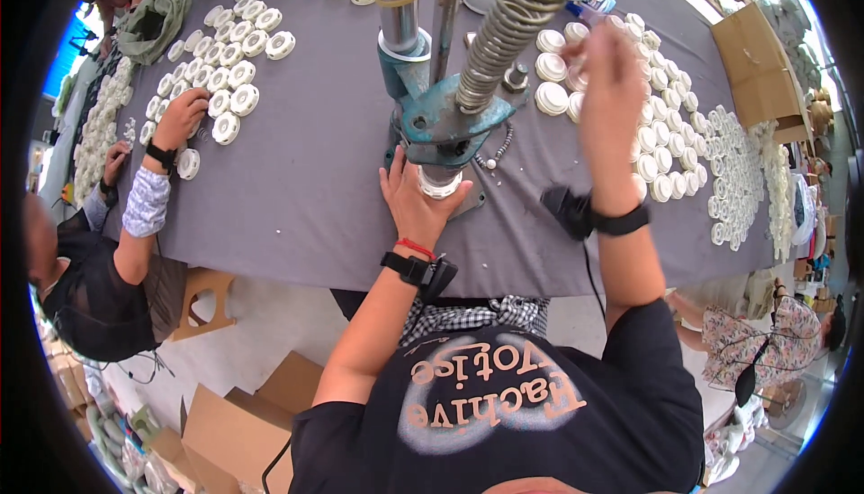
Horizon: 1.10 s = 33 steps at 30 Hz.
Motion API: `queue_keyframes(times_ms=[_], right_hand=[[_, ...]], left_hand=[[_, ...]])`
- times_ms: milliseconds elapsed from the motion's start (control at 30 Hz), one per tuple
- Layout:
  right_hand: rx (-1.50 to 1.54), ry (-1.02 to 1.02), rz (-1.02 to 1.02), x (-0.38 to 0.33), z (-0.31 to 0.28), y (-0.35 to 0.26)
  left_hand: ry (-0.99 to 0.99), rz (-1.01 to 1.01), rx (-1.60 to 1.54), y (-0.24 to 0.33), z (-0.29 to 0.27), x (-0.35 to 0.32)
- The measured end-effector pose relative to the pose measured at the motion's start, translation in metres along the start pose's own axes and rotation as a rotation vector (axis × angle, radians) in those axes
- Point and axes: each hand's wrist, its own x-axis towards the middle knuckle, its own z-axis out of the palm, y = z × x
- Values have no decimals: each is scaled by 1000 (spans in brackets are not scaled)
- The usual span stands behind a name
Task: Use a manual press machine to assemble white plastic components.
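A teal hand press (454, 121) with a thick coil spring (508, 31) and a shiny metal column stands before me on the table. My left hand (418, 204) is closed around a white round plastic part (439, 188) beneath the press head, thumb on one side and fingers on the other. My right hand (614, 71) is raised to the right of the press, above a group of white round plastic caps (552, 98). Motion smears its fingers, so whether it holds anything cannot be made out.
Grey cloth covers the table (315, 134). More white round parts (229, 71) lie at the left, where a co-worker's hand (184, 116) touches them. Clear plastic rings (733, 179) and a cardboard box (760, 71) sit at the far right. An opened carton (238, 431) stands on the floor.
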Motion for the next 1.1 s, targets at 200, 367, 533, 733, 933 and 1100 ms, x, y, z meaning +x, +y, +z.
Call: queue_keyframes(times_ms=[200,367,533,733,933,1100], right_hand=[[-213,-487,-368,110,11,-100],[-250,-717,-533,80,-41,-112],[-36,-874,220,-57,-97,-88],[-712,-427,-186,-165,-26,70],[-346,-384,-167,-172,-2,94],[32,-282,-318,-164,-84,20]], left_hand=[[216,-120,132,24,22,-9],[228,-104,99,23,38,-11],[186,-165,207,1,12,-19],[148,-127,174,23,25,-7],[180,-52,10,4,13,-15],[0,3,-88,7,-1,-9]])
